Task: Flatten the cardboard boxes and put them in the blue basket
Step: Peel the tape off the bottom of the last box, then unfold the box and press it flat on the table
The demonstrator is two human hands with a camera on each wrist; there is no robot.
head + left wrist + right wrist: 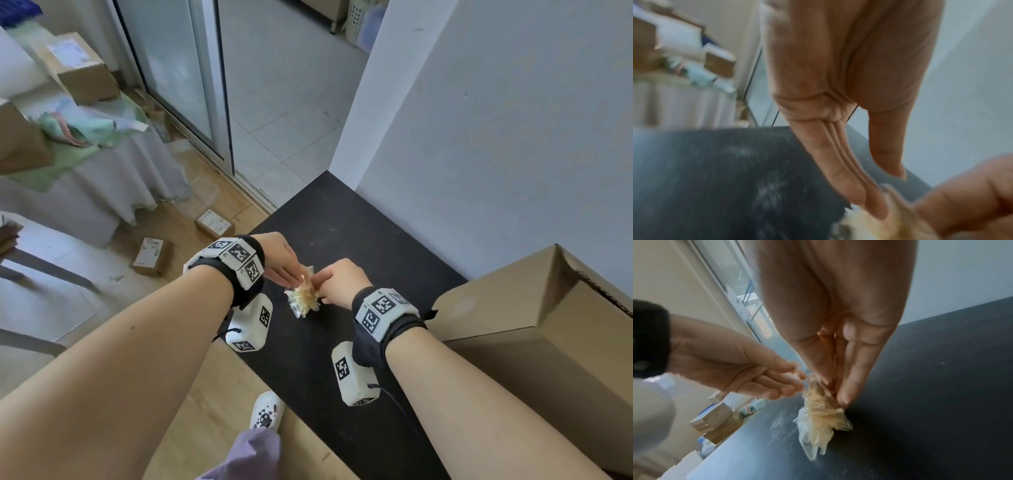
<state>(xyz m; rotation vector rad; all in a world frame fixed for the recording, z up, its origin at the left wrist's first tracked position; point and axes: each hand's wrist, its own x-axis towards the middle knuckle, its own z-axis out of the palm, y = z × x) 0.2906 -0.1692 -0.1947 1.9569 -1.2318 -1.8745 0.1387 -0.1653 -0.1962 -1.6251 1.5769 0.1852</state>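
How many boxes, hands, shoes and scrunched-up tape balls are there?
Brown cardboard boxes: 5 (big one on the black table, two small on the wooden floor, two on the cloth-covered table)
Hands: 2 (left hand, right hand)
Crumpled yellowish tape wad: 1
White shoe: 1
Total: 9

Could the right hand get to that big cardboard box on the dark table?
Probably yes: the big cardboard box sits beside the right hand, nothing between, but its fingers pinch a tape wad.
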